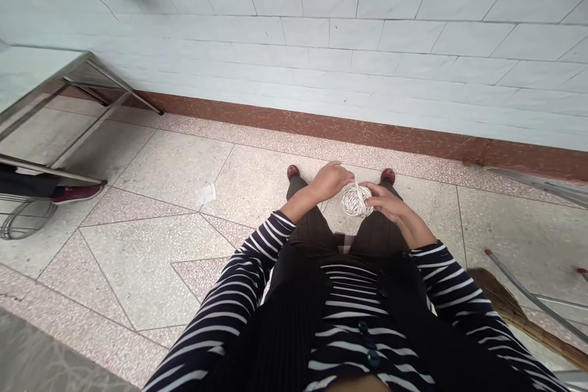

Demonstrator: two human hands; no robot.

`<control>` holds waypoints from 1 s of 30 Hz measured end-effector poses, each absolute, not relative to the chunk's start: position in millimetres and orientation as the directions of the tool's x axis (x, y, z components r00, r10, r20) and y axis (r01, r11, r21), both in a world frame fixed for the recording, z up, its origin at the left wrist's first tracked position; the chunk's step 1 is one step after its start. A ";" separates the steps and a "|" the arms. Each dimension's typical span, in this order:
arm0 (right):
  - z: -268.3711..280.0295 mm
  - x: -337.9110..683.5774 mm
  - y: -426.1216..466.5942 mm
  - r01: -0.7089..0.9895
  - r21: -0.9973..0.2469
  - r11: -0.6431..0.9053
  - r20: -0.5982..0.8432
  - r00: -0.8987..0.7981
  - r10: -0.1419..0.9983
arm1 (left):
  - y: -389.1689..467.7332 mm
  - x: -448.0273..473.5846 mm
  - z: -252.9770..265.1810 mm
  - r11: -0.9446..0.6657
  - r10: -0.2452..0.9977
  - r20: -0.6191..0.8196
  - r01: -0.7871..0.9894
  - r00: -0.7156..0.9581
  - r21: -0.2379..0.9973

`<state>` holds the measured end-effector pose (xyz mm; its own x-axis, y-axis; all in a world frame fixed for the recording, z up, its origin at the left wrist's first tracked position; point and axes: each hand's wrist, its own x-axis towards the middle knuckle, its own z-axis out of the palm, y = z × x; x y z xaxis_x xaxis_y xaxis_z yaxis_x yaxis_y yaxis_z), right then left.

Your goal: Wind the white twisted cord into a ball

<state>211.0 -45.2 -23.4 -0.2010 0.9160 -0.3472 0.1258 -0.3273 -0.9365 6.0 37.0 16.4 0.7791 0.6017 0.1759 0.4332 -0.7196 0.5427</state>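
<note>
A ball of white cord (pixel 355 201), looking twisted or braided, is held over my lap between my knees. My right hand (pixel 390 203) wraps its fingers around the ball's right side. At the ball's upper left, my left hand (pixel 331 179) pinches a strand of the cord, which runs up from the ball to my fingertips. The fingers of both hands are partly hidden by the ball and by the angle.
A metal-framed table (pixel 55 67) stands at left, with another person's red shoe (pixel 78 193) and a wire basket (pixel 27 217) below. A broom (pixel 500 300) lies at right near metal legs. White paper (pixel 206 194) is on the floor. A tiled wall (pixel 331 43) rises ahead.
</note>
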 end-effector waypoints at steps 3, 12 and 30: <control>-2.9 217.5 -45.4 -0.129 -0.918 -0.374 -0.327 -0.285 0.901 | 38.8 8.6 19.2 -0.731 0.610 0.290 0.382 0.738 0.565; 62.1 213.5 -37.7 -0.334 -0.941 -0.047 -0.055 0.013 0.998 | 13.8 16.1 -32.0 -0.386 0.795 0.043 0.450 0.605 0.806; -42.7 189.6 -81.8 0.028 -0.875 -0.484 -0.480 -0.190 0.856 | -10.6 -10.6 -5.9 -0.833 0.520 0.164 0.456 0.838 0.312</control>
